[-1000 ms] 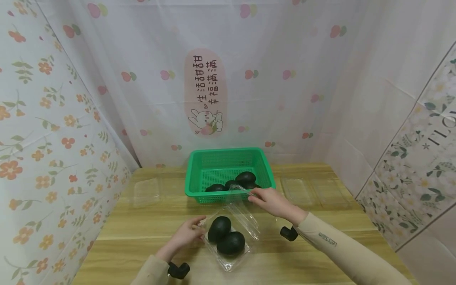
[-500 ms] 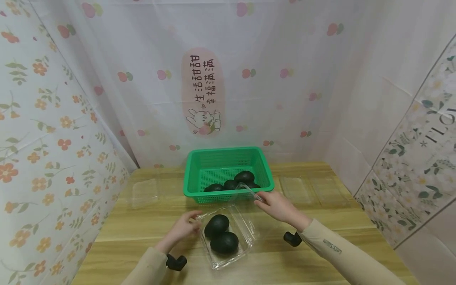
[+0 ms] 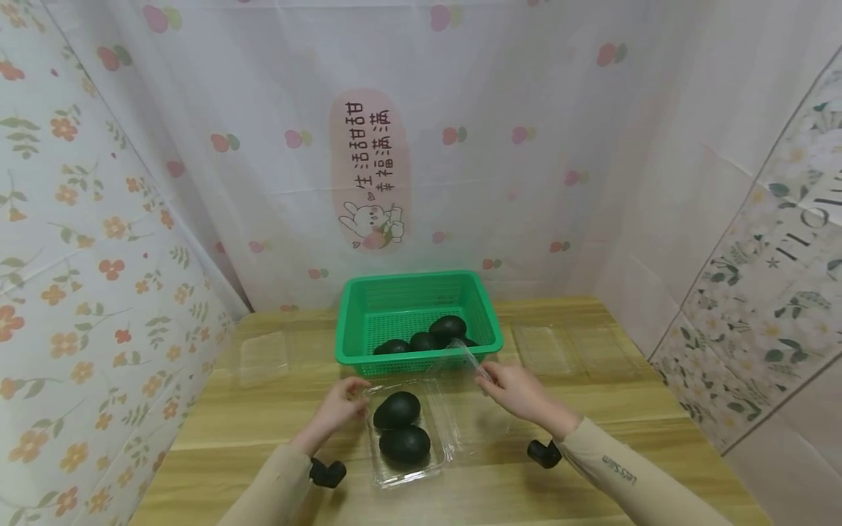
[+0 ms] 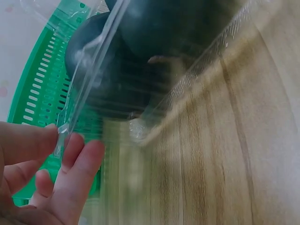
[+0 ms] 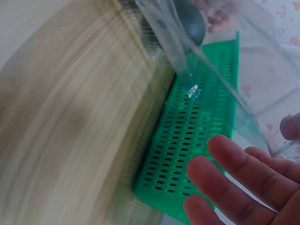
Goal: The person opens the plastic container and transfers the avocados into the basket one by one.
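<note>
Two dark green avocados, one [image 3: 397,410] behind the other [image 3: 405,445], lie in a clear plastic clamshell box [image 3: 409,478] on the table. Its hinged lid [image 3: 465,353] stands raised on the right side. My left hand [image 3: 340,410] pinches the box's left rim between thumb and fingers, plain in the left wrist view, where the rim [image 4: 70,117] runs up from the fingertips. The lid's free edge is pinched by my right hand [image 3: 516,393]. In the right wrist view, that hand's other fingers [image 5: 225,187] spread out away from the lid.
Behind the box stands a green plastic basket [image 3: 421,281] with several more avocados [image 3: 448,326]. Clear plastic trays or lids lie at the table's left [image 3: 264,354] and right [image 3: 544,349]. Patterned curtains [image 3: 276,109] close off the back and sides.
The box has shifted left and turned straighter, with both avocados inside it. My left hand moved left and slightly back along with it. The lid and my right hand moved a little right and forward.
</note>
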The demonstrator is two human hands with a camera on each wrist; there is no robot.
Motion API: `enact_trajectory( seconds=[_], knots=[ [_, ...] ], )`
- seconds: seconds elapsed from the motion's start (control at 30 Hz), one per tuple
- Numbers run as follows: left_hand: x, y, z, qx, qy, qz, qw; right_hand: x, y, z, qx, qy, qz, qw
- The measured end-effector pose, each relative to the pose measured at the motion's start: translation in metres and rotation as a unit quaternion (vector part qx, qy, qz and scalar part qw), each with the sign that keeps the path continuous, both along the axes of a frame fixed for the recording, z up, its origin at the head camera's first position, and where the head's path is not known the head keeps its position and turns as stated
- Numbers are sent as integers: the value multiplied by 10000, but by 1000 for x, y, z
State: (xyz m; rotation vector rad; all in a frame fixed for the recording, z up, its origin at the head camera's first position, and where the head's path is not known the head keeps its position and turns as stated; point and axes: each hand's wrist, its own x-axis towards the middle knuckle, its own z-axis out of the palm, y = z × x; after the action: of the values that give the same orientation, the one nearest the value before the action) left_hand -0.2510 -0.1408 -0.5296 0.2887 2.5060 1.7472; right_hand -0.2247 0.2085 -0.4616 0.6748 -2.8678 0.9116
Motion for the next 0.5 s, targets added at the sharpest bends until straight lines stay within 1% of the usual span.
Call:
enact_trajectory(
  seconds=[0.07, 0.23, 0.37, 0.5],
  knots=[
    [-1, 0, 0, 106, -83, 96, 9999, 1, 1, -3, -53, -79, -7, 10000],
    [-3, -1, 0, -24, 23, 263, 9996, 6, 5, -7, -31, -169, -115, 9998],
    [-5, -1, 0, -89, 83, 290, 9995, 8, 8, -10, 174, -85, -238, 9995],
    [-7, -1, 0, -18, 39, 257, 9997, 8, 10, -13, 302, 20, -259, 9992]
  ],
)
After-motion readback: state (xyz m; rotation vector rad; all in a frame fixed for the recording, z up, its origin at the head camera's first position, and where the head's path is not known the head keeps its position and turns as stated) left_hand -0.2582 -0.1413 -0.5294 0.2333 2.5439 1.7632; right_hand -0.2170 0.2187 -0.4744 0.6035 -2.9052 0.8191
